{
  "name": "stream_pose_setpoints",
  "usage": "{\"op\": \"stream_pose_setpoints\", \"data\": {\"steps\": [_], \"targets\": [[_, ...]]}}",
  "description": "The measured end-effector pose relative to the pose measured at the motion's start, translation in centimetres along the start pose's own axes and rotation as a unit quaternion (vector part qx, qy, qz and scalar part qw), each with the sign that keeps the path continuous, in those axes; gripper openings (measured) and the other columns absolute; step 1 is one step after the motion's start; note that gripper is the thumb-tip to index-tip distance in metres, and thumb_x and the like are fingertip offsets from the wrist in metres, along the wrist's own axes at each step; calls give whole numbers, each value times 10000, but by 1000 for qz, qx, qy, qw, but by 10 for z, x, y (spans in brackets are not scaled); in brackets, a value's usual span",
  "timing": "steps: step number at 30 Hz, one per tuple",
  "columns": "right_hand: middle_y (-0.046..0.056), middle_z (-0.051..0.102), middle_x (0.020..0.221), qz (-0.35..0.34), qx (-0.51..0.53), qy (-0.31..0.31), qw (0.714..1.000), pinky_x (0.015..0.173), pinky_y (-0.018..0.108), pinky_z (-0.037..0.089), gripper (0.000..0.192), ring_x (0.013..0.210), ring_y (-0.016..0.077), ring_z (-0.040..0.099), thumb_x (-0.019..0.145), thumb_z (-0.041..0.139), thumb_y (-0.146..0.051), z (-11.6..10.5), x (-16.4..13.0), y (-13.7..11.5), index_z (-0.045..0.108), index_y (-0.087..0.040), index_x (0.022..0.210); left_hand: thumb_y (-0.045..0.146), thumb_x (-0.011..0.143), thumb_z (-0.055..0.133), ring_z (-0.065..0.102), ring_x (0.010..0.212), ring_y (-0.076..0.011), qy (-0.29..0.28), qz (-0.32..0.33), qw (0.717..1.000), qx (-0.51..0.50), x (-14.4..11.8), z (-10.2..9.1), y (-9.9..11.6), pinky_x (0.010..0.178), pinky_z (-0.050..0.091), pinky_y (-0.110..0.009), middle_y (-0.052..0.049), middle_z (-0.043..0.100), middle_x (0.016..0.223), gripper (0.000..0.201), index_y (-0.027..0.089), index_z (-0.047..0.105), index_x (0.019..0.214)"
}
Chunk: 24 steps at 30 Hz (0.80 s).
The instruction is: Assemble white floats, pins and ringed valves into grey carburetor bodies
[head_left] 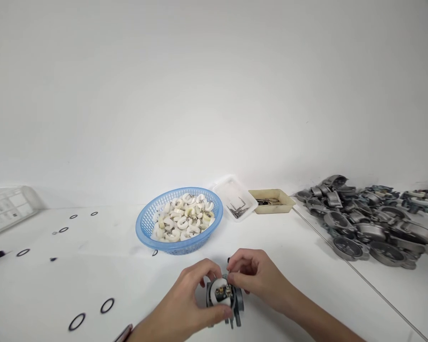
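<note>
My left hand [189, 299] grips a small grey metal carburetor body [224, 297] just above the white table, low in the middle of the view. A white curved float with brass parts sits in the body's open face. My right hand [257, 275] pinches at the top of that body with thumb and fingertips; what lies between the fingertips is too small to tell. A blue plastic basket [144, 228] full of white curved floats stands just beyond the hands.
A clear tray of thin metal pins [235, 199] and a beige tray [273, 200] sit behind the basket. A heap of grey metal carburetor bodies [371, 218] covers the right side. Black rubber rings [107, 305] lie scattered at left, near a clear box [7, 206].
</note>
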State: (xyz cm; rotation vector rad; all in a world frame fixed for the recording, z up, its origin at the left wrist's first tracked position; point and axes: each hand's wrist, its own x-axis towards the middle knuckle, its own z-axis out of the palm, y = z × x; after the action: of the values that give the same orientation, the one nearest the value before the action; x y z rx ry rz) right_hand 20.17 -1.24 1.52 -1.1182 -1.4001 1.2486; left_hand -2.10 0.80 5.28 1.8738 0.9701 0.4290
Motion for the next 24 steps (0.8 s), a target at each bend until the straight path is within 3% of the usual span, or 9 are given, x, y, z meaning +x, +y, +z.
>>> {"op": "stream_pose_setpoints", "data": {"steps": [5, 9, 11, 15, 19, 24], "targets": [[-26, 639, 686, -3, -20, 6, 1000, 583, 264, 350, 95, 593, 112, 443, 784, 760, -250, 0, 2, 2, 734, -177, 839, 265, 776, 791, 558, 1072, -245, 16, 10, 1000, 13, 3, 3, -5, 737, 553, -243, -34, 595, 1084, 296, 251, 629, 1023], [10, 686, 864, -8, -77, 13, 997, 693, 285, 408, 73, 722, 142, 501, 815, 734, -247, -3, 2, -3, 778, -191, 833, 258, 768, 792, 540, 1050, -237, 27, 24, 999, 35, 5, 4, -11, 777, 534, -258, -27, 595, 1072, 297, 263, 636, 1021], [18, 686, 908, 0, -87, -2, 996, 689, 284, 406, 96, 724, 139, 497, 840, 722, -262, -6, 1, -7, 790, -194, 838, 269, 782, 785, 536, 1055, -240, 25, 17, 998, 49, 4, 4, -9, 803, 523, -273, -28, 598, 1079, 283, 265, 640, 1025], [-3, 657, 799, 43, -84, -58, 994, 644, 269, 399, 162, 680, 132, 495, 846, 755, -313, -14, -2, -14, 794, -204, 959, 271, 798, 777, 545, 1056, -240, 30, 25, 996, 78, 4, 3, -5, 865, 495, -299, -15, 611, 1060, 263, 273, 641, 1023], [-15, 642, 803, 43, -85, -100, 990, 663, 259, 415, 279, 738, 146, 549, 779, 834, -301, -21, -3, -18, 769, -213, 1036, 248, 823, 761, 566, 948, -203, 34, 79, 994, 64, 6, 6, -9, 809, 513, -275, 0, 601, 984, 204, 255, 602, 951], [-38, 597, 780, 50, -91, -125, 987, 699, 277, 447, 429, 743, 155, 576, 702, 917, -330, -24, -3, -19, 738, -219, 1076, 255, 811, 786, 594, 979, -210, 50, 133, 989, 42, 8, 9, -17, 746, 565, -260, -30, 586, 1117, 254, 259, 599, 982]]}}
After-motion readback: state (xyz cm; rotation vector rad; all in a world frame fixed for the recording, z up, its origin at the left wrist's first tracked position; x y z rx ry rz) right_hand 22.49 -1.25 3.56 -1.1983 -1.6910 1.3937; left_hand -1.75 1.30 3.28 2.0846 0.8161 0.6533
